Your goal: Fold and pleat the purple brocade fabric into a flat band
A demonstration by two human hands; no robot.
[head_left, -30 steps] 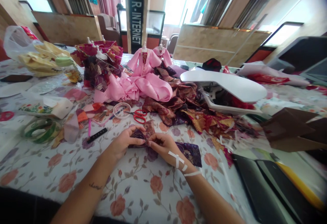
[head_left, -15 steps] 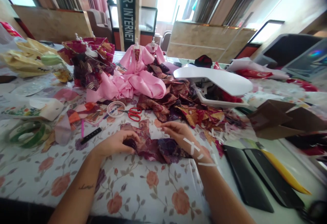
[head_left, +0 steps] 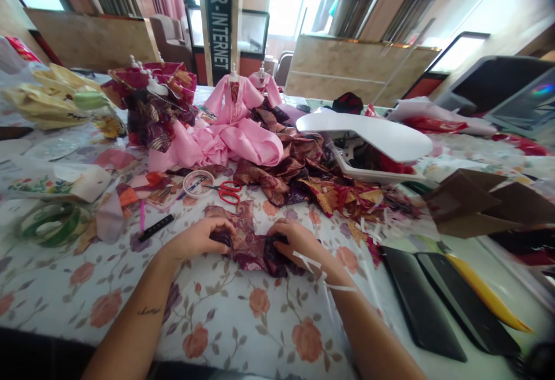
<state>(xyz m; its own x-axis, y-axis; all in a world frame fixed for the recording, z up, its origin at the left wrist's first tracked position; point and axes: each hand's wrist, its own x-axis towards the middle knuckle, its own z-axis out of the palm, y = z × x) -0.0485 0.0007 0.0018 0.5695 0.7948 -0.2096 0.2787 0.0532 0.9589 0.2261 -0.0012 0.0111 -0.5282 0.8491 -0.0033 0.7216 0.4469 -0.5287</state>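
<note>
A small piece of maroon and purple patterned fabric (head_left: 246, 244) lies on the flowered tablecloth before me. My left hand (head_left: 197, 240) is closed on its left end, thumb and fingers curled round the purple edge. At the right end, my right hand (head_left: 300, 245) grips the darker purple part, with the fingertips partly hidden in the folds. Thin white strips (head_left: 309, 262) cling to my right wrist. Beyond the fabric rest red-handled scissors (head_left: 229, 192) and a white tape roll (head_left: 198, 184). A black marked strip (head_left: 156, 228) lies left of my left hand.
Pink satin (head_left: 243, 143) and brocade cloth (head_left: 299, 154) are heaped behind, near small dressed mannequins (head_left: 233, 99). Fabric scraps (head_left: 342, 195) and a white, lidded container (head_left: 368, 134) lie right of centre. Green tape (head_left: 54, 224) is at left; black flat cases (head_left: 422, 305) and cardboard (head_left: 466, 200) at right.
My right hand has come down and left onto the fabric's right end and closed on it. My left hand keeps its hold at the left end.
</note>
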